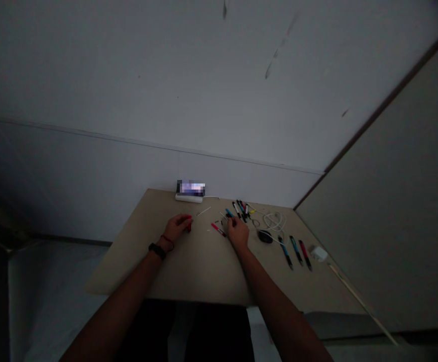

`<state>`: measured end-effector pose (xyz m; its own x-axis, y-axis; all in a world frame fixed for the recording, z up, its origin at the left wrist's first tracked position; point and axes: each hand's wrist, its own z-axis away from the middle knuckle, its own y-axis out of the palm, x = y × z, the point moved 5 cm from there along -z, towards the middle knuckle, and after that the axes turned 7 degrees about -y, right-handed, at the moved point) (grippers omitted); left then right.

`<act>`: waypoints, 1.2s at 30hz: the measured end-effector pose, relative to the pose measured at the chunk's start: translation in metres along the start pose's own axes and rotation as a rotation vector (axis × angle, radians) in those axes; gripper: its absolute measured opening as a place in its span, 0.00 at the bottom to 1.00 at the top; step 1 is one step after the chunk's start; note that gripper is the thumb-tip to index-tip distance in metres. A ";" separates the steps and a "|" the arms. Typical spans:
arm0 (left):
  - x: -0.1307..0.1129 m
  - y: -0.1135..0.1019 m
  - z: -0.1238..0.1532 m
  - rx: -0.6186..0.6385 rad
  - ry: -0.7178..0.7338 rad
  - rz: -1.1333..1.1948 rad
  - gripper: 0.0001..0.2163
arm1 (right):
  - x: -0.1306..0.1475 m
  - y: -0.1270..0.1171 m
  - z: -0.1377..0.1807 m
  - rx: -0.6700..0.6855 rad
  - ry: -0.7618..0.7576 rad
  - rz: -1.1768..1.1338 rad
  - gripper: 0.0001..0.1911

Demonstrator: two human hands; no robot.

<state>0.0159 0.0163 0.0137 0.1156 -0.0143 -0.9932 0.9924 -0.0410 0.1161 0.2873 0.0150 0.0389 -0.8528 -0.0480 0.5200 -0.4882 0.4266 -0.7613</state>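
My left hand (177,227) is closed around a short red and black pen part (189,224), above the left half of the table. Farther right, my right hand (237,230) has its fingers curled down at the tabletop beside a blue pen part (229,213). What those fingers hold, if anything, is hidden. Between the hands lies a red and black pen piece (218,229), with small dark bits near its right side. A thin white pen refill (204,211) rests just beyond my left hand.
Several pens (240,208) lie in a cluster behind my right hand. To the right are a black mouse (265,236), a coiled white cable (274,220), blue pens (286,253), a red pen (305,255) and a white adapter (319,253). A phone (191,188) stands against the wall.
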 end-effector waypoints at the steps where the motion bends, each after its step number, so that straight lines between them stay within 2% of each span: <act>1: 0.000 0.000 0.005 0.011 0.002 0.005 0.26 | -0.001 -0.002 0.002 -0.003 0.013 0.008 0.20; 5: -0.001 -0.004 0.022 0.039 0.032 -0.001 0.25 | -0.004 -0.008 0.009 -0.009 0.055 0.020 0.22; 10: -0.016 -0.014 0.035 -0.136 0.239 -0.158 0.20 | -0.002 -0.010 0.016 0.051 0.019 0.001 0.19; 12: -0.021 -0.014 0.039 -0.160 0.307 -0.232 0.17 | 0.000 -0.011 0.021 0.073 0.016 0.003 0.18; 20: -0.027 -0.010 0.044 -0.138 0.397 -0.347 0.16 | 0.002 -0.015 0.042 0.115 0.083 0.027 0.16; 32: -0.029 0.004 0.050 -0.005 0.502 -0.463 0.17 | 0.007 -0.011 0.039 0.195 0.145 0.153 0.15; 36: -0.026 0.009 0.052 0.003 0.517 -0.484 0.18 | 0.006 -0.009 0.037 0.214 0.165 0.171 0.16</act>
<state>0.0193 -0.0356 0.0412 -0.3322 0.4823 -0.8106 0.9375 0.0740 -0.3401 0.2802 -0.0221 0.0344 -0.8929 0.1630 0.4197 -0.3831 0.2149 -0.8984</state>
